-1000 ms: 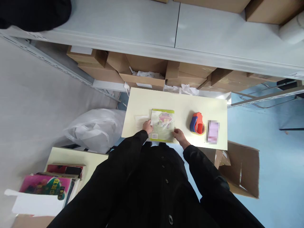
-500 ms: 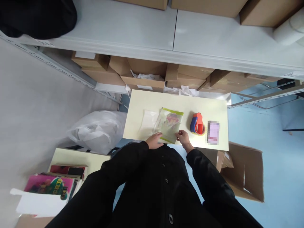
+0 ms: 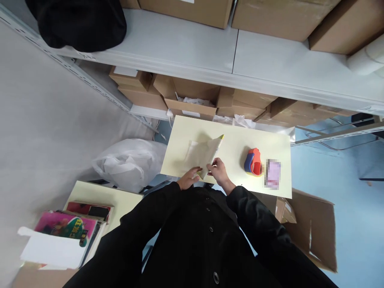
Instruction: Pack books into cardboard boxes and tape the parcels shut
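A flat plastic packet point(image 3: 212, 153) with yellow-green edges stands tilted on its side above the small table point(image 3: 234, 132), its pale back turned to the left. My right hand point(image 3: 219, 171) is closed on its lower right edge. At the bottom corner, my left hand point(image 3: 189, 178) pinches the packet between thumb and fingers. Under and left of it lies a white sheet point(image 3: 192, 152), partly covered. Right of my hands is a red and blue tape dispenser point(image 3: 253, 162) with a roll of tape. Beside that is a blurred-out pink item point(image 3: 273, 174).
A grey shelf point(image 3: 186, 52) with cardboard boxes point(image 3: 192, 106) runs behind the table. To the left sits a plastic bag point(image 3: 129, 164) of white material, with books point(image 3: 63, 224) on a lower stand. An open carton point(image 3: 315, 228) is on the floor at right.
The packet was lying flat with its printed front up; both hands have lifted and tilted it onto its edge. My right hand moved left with it. The camera view has shifted slightly.
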{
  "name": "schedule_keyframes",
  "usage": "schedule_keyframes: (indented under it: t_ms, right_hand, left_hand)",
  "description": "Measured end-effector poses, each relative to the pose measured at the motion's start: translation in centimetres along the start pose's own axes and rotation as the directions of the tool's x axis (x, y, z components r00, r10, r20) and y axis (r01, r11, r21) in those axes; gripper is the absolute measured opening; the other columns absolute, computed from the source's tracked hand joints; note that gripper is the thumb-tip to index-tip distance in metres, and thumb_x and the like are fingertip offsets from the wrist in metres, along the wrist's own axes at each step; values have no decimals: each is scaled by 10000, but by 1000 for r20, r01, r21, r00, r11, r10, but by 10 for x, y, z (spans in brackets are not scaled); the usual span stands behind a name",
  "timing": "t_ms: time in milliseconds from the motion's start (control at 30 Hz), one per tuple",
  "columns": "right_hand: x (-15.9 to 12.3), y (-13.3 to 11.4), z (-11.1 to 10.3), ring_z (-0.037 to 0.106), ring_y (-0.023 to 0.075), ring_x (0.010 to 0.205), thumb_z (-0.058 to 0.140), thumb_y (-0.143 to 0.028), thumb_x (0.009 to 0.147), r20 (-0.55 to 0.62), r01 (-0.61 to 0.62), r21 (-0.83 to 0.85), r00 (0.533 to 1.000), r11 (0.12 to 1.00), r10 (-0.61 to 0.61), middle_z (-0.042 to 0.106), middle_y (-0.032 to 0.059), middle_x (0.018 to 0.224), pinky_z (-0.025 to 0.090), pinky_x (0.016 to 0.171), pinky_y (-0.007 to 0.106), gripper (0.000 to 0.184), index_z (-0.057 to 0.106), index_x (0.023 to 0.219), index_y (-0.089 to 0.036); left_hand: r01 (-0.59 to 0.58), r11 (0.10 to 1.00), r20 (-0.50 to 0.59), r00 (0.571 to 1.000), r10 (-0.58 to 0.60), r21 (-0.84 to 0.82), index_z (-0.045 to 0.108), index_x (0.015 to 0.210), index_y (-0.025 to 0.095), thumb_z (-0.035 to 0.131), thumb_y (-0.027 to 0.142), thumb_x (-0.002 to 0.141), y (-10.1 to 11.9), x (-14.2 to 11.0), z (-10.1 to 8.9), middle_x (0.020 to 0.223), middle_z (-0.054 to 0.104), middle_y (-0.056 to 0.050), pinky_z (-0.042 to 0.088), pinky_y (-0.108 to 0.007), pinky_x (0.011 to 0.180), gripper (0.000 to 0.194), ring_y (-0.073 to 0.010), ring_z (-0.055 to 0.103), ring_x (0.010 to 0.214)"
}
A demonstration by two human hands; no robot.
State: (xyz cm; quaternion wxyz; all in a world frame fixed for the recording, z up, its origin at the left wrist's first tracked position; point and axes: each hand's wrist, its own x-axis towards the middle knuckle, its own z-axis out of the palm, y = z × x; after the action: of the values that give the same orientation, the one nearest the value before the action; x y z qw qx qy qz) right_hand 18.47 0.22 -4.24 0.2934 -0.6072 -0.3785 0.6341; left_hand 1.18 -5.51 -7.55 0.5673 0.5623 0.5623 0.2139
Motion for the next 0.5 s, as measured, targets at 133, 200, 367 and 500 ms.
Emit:
schedule_keyframes:
  t_ms: [133,200,367,500]
  right_hand:
    - [6,-8,30,545,84,614,663,-326,629,28,-13,29,1000,999,12,474,-63,775,551,495,246,310,414,783,-222]
    - [8,-11,43,549,86,624,671,-346,636,44,-20,45,999,999,18,465,-61,785,554,499,252,324,410,782,-223]
    - [6,-14,60,578,102,703,702,-396,644,181,-31,69,983,997,18,490,-38,867,562,571,273,357,447,823,-223]
    - [1,-1,50,593,132,773,695,-405,656,195,-53,10,980,999,50,516,-5,960,546,590,279,376,489,921,-233]
  left_hand:
    - [-89,982,-101,992,72,-166,466,1358,155,443,599,863,7,-6,-32,1436,425,-160,442,-386,984,665,-284,462,1272]
    - [-73,979,-98,994,55,-188,447,1378,174,415,601,876,15,-3,-46,1416,461,-143,449,-373,970,659,-272,500,1235]
    - [-50,988,-106,994,35,-149,520,1308,161,433,607,862,25,17,-66,1259,612,-108,455,-345,956,636,-252,584,1130]
    - [108,992,-218,968,-121,-69,519,1276,163,608,481,790,7,32,-75,1169,651,-97,494,-324,873,587,-221,651,970]
